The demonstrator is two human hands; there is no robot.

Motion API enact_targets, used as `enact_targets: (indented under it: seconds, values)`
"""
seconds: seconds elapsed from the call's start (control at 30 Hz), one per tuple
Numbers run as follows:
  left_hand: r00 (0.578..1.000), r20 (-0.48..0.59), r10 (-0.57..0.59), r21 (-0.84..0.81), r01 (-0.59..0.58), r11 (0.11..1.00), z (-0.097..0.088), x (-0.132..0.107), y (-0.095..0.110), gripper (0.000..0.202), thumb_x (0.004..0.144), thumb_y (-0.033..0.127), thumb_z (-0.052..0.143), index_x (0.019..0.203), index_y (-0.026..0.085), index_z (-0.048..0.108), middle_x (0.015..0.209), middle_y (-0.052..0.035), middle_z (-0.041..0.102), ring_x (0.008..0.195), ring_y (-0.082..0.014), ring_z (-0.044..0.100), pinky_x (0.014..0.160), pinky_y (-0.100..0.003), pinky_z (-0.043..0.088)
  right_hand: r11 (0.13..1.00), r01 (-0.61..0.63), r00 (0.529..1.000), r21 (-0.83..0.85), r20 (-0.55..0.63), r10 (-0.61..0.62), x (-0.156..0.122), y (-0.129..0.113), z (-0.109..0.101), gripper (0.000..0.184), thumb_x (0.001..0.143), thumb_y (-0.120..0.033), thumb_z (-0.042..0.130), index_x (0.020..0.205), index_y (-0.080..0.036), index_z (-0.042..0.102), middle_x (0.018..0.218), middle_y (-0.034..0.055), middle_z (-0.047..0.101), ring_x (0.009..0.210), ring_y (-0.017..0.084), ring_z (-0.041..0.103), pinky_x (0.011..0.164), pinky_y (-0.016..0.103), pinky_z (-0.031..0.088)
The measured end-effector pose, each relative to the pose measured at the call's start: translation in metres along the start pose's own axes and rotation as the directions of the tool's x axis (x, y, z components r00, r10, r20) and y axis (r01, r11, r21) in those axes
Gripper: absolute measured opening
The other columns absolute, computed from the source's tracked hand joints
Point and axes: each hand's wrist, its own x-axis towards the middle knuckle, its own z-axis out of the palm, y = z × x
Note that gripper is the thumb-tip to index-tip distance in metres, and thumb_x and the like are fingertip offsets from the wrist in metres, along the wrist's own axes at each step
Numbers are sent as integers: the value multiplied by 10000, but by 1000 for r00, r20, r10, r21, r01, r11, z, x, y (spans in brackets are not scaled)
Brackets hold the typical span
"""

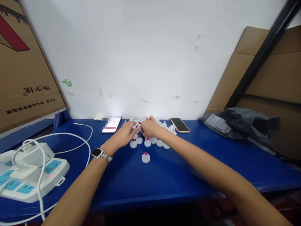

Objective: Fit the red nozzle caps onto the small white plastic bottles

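My left hand [126, 132], with a watch on its wrist, reaches into a cluster of white nozzle caps [153, 140]. Its fingers are closed around a white nozzle cap [135, 126], whose pale spout points up between the two hands. Right beside it, my right hand [150, 127] is curled with bent fingers; whatever they pinch is hidden behind the knuckles. Several caps in the front row carry small red tips, such as the cap [133, 143] below my left fingers. One red-tipped cap [145, 158] stands upright and apart, nearer to me.
A lit phone [112, 124] lies left of the caps, a dark-screened phone [180, 125] to the right. A white power strip [56, 175] with looping cables takes up the left of the blue table [141, 185]. A grey plastic bag [240, 124] sits at right.
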Motion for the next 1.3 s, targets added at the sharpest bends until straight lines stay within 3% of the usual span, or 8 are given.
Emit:
enact_targets:
  seconds: [0.1,0.2,0.3,0.4,0.53,0.73,1.1,1.3]
  values:
    - [1000,8,2,17,-2,1000,-1,0,2,357,1001,472,308,996,198,537,959,-83,586,939,-253,534,860,-420,437,997,-12,1000,78,-26,14,-1,4,5,61,699,-160,630,685,-146,688,721,124,699,867,271,625,937,439,302]
    - [1000,5,-9,8,9,1000,-1,-1,5,353,1004,477,301,983,200,521,958,-81,583,946,-253,541,848,-413,440,910,-77,980,409,-137,144,-5,11,9,93,745,-212,600,686,-165,654,709,72,693,756,212,618,871,395,374]
    - [1000,2,-19,-10,19,1000,-1,-1,11,357,1004,500,292,947,211,494,936,-71,584,929,-249,549,818,-400,444,543,-71,905,837,-174,387,-13,14,9,114,780,-273,567,760,-175,622,702,26,664,646,153,575,662,288,422]
    - [999,26,-22,-22,23,999,-1,-1,19,368,1000,525,287,950,220,487,907,-61,590,897,-246,560,789,-391,448,200,21,840,980,-126,528,-22,11,9,158,775,-334,593,772,-177,606,625,-17,595,568,121,508,554,249,389]
    - [1000,28,-7,-36,8,999,-1,-1,28,385,999,528,288,1008,216,514,925,-72,605,909,-253,569,784,-395,449,58,91,822,994,-108,560,-27,1,10,212,751,-388,637,754,-181,594,575,-41,546,514,102,442,504,240,352]
    - [999,32,14,-25,-13,1000,-1,-1,32,353,1008,492,292,1012,217,514,931,-65,607,909,-246,569,799,-396,452,55,115,838,992,-127,531,-27,-8,20,226,786,-415,617,789,-195,565,589,-38,550,526,118,496,512,244,384]
    - [999,31,39,-17,-38,999,-6,-6,42,345,1023,476,244,1019,220,475,948,-61,565,910,-237,554,821,-409,453,558,168,887,813,-372,275,-52,-4,4,269,980,-407,378,781,-232,423,635,-48,482,601,135,465,598,264,326]
    - [995,-35,88,-45,-90,995,-6,-7,54,339,1030,448,247,1122,194,450,990,-77,538,855,-212,562,790,-393,464,514,273,841,813,-461,282,-50,-10,4,315,1009,-423,320,762,-231,362,653,-40,405,626,137,417,628,269,328]
